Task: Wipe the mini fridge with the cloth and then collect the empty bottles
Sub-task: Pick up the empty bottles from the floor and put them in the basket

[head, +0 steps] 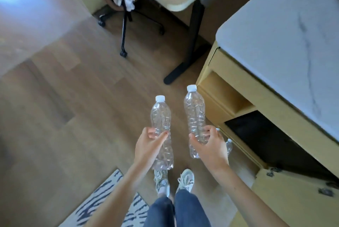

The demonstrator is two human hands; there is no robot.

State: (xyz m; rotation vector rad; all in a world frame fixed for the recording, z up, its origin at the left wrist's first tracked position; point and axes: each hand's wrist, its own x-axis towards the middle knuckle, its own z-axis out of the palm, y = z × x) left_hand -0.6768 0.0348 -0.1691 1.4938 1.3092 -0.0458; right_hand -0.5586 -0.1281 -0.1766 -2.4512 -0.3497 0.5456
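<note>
I hold one empty bottle [161, 127] in my left hand [146, 146] and a second bottle [195, 116] in my right hand [211, 146], fingers wrapped around each low on the body, over the floor [73, 116] beside the cabinet [238, 98]. These thin bottles crush easily, so I should grip gently and keep the caps up while carrying.

No readable text anywhere; bottles [161, 116] unlabelled (clear plastic, white caps).
</note>
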